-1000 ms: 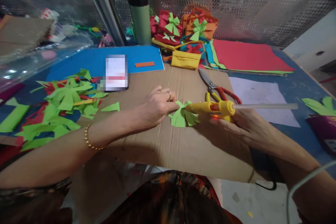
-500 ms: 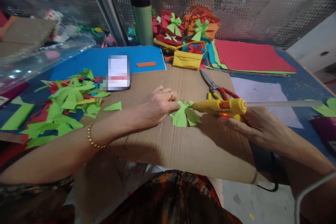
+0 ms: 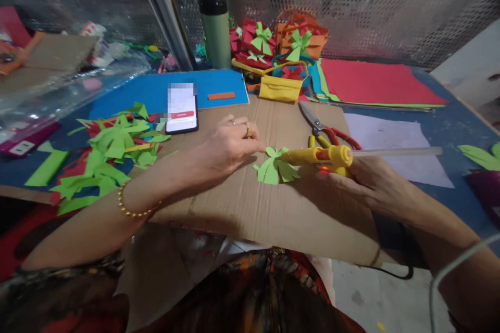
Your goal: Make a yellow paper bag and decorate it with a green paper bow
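Note:
A yellow hot glue gun point(image 3: 314, 157) with a lit red light and a clear glue stick out of its back is gripped in my right hand point(image 3: 369, 179). Its nozzle meets the upper middle of a green paper bow point(image 3: 276, 167), which lies on the cardboard sheet point(image 3: 250, 213). Just left of the bow, my left hand point(image 3: 233, 143) rests palm down, its fingers curled together and the index fingertip close to the bow's edge. No object shows in those fingers. Behind the glue gun lie scissors point(image 3: 317, 124) with red handles.
Green paper scraps point(image 3: 117, 140) pile up at left beside a phone point(image 3: 182, 108). A yellow paper bag point(image 3: 282, 87), more paper bags point(image 3: 300, 36) and a flask point(image 3: 216, 31) stand at the back. Red sheets point(image 3: 378, 80) are stacked back right, and a cable point(image 3: 432, 291) hangs lower right.
My left hand has drawn slightly left, off the paper bow. The glue gun has shifted slightly left, its nozzle further onto the bow. The whole view has turned slightly.

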`<state>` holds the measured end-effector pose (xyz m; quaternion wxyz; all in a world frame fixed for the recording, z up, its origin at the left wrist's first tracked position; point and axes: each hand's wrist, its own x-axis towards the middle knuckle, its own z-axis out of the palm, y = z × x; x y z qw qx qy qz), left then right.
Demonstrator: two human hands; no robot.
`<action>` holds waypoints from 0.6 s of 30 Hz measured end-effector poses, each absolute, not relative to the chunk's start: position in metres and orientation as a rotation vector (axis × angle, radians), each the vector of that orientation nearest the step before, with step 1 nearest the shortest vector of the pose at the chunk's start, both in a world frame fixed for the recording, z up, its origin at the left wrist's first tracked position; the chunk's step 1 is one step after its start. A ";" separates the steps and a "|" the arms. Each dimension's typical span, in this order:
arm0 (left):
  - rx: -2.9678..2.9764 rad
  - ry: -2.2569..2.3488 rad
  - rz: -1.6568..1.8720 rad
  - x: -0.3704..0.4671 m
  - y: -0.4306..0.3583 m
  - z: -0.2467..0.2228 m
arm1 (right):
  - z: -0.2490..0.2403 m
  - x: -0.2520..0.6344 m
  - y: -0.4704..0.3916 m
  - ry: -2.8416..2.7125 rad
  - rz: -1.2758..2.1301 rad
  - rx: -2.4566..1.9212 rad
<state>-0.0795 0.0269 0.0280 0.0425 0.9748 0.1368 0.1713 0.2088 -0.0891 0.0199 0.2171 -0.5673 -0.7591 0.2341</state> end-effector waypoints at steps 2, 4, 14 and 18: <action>3.014 0.380 0.484 -0.084 0.024 0.022 | 0.021 0.208 -0.088 -2.102 0.616 -1.553; 3.051 0.327 0.480 -0.087 0.021 0.013 | 0.022 0.207 -0.088 -2.092 0.591 -1.548; 3.048 0.241 0.480 -0.084 0.023 0.000 | 0.025 0.200 -0.087 -2.098 0.623 -1.594; 3.081 0.202 0.499 -0.085 0.022 -0.001 | 0.028 0.198 -0.086 -2.093 0.634 -1.569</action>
